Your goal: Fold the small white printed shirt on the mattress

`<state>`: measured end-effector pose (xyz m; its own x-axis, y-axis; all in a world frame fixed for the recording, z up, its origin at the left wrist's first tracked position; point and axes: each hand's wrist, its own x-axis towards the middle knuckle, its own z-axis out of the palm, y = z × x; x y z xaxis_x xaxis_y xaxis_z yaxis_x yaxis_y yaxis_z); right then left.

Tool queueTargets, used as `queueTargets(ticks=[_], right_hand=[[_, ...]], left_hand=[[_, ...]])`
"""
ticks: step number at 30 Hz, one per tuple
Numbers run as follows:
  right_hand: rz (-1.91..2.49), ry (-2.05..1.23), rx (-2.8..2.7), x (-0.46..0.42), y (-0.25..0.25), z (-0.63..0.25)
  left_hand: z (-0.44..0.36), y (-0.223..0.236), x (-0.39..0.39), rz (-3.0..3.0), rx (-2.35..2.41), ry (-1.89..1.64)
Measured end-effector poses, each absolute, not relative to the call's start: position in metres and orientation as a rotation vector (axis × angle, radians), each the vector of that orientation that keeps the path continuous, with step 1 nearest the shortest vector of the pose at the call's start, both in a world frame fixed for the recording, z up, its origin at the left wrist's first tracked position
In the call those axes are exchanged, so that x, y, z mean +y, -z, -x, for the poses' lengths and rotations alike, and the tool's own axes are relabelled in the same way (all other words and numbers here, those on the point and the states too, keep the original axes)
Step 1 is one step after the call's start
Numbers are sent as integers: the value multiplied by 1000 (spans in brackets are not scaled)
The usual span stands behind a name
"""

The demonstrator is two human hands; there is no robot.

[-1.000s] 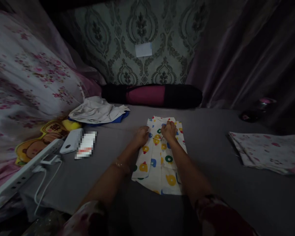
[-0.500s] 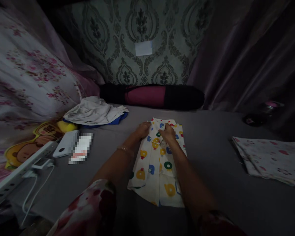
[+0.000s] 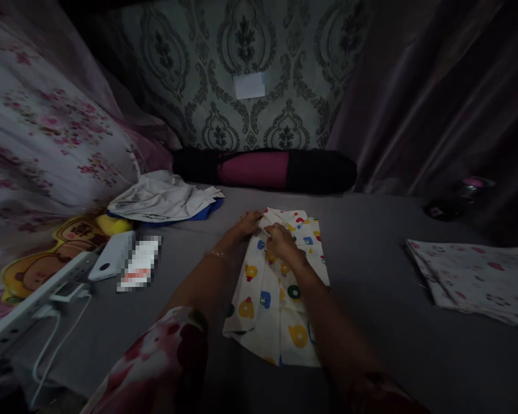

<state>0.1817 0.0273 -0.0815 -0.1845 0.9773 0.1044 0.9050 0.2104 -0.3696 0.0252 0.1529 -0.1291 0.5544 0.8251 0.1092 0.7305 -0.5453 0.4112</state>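
Note:
A white shirt [image 3: 265, 339] printed with yellow, blue, green and red shapes lies in front of me, its sides folded inward. My left hand [image 3: 249, 222] is at its upper left edge, fingers closed on the cloth there. Beside it, my right hand [image 3: 281, 241] rests over the upper part of the shirt, fingers curled around a folded bit of fabric near the left edge. Both hands are close together, and my right hand hides part of the fold beneath it.
A grey sheet [image 3: 371, 276] lies under everything. On the left are a crumpled white cloth [image 3: 159, 195], a white power bank [image 3: 111, 257], a blurred-out phone [image 3: 140, 263] and a power strip [image 3: 30, 305]. A folded printed cloth [image 3: 475, 276] lies right; a black-and-pink roll [image 3: 254, 169] lies behind.
My right hand has moved left across the shirt's upper part, bringing the folded cloth toward my left hand. The left hand stays at the upper left edge.

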Motion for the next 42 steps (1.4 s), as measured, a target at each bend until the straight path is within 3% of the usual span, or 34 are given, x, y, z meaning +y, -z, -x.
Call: queueTargets(ticks=[10,17,26,42], right_hand=[[1790,-456,-2223,25,72,-186],[2079,11,-1704,35,89,-212],[2307,-115,-1685,41,121,-216],[2177,-116,-1820,34,111,-208]], left_hand=[[-40,115,131,-2344,1453,-635],[-78,116,95,-2551,1522,-556],[-86,140,86,-2586,1607,-400],[-101,126,58,-2497,1671,-396]])
